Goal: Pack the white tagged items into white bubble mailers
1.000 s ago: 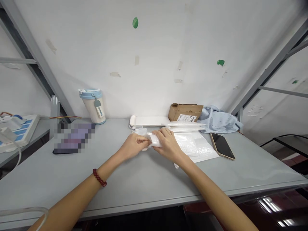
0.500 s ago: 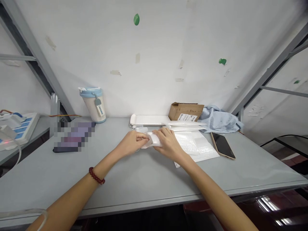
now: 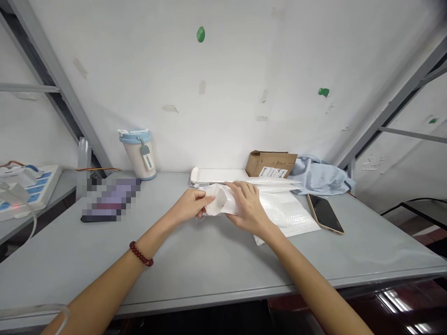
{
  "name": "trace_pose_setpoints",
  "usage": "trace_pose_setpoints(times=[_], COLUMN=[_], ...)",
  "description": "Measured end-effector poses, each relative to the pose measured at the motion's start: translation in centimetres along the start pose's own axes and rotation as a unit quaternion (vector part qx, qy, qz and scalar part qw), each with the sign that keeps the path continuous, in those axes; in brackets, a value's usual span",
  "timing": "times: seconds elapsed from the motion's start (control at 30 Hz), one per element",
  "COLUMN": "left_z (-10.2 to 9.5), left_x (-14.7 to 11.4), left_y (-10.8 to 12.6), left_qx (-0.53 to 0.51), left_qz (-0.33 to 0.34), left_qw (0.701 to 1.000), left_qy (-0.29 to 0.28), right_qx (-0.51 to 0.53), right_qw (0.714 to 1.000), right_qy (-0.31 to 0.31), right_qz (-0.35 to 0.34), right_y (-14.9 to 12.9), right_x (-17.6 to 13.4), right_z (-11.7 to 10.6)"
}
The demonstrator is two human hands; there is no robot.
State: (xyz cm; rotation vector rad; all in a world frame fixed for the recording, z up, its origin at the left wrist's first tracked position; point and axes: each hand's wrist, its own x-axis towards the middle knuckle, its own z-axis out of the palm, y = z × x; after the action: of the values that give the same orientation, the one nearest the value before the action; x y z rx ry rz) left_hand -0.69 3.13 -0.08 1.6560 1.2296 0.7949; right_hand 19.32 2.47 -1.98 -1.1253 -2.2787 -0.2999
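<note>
A white packet (image 3: 220, 200), perhaps a paper pouch or small carton, is held between both hands just above the desk, its near end gaping toward me. My left hand (image 3: 189, 204) pinches the left rim of that opening between thumb and fingers. Wrapped round the body of the packet from the right is my right hand (image 3: 248, 208). What the packet contains cannot be made out. A thin white cord (image 3: 200, 219) loops below the left fingertips. Partly under my right hand lies a white bubble mailer (image 3: 291, 216).
Behind the hands, a long white package (image 3: 223, 174) lies by the wall. A cardboard box (image 3: 270, 164), blue cloth (image 3: 319, 174) and phone (image 3: 325, 213) are at the right. Leftward are a tumbler (image 3: 139, 156), a blurred-out phone-like object (image 3: 111, 200) and a power strip (image 3: 45, 186).
The packet's end has spread from nearly flat to a wide opening. My left hand has shifted slightly left, still gripping its edge; my right hand keeps its hold.
</note>
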Motion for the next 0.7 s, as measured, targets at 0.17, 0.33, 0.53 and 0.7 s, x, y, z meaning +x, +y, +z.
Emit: trace_pose_setpoints(times=[0.17, 0.33, 0.53, 0.7], left_z=[-0.2, 0.2, 0.6, 0.9], left_x=[0.3, 0.2, 0.1, 0.0], left_y=[-0.5, -0.5, 0.0, -0.2], left_qx=[-0.046, -0.075, -0.124, -0.009], left_qz=[-0.016, -0.011, 0.015, 0.072], left_qw=[0.997, 0.993, 0.99, 0.997], left_qy=[0.054, 0.089, 0.072, 0.041], right_qx=[-0.102, -0.157, -0.166, -0.166], right_qw=[0.994, 0.985, 0.982, 0.979], right_qy=[0.025, 0.043, 0.021, 0.064], right_qz=[-0.018, -0.064, -0.087, -0.103], right_y=[-0.8, -1.1, -1.2, -1.3], right_x=[-0.1, -0.3, -0.4, -0.4], right_z=[0.5, 1.0, 1.1, 0.8])
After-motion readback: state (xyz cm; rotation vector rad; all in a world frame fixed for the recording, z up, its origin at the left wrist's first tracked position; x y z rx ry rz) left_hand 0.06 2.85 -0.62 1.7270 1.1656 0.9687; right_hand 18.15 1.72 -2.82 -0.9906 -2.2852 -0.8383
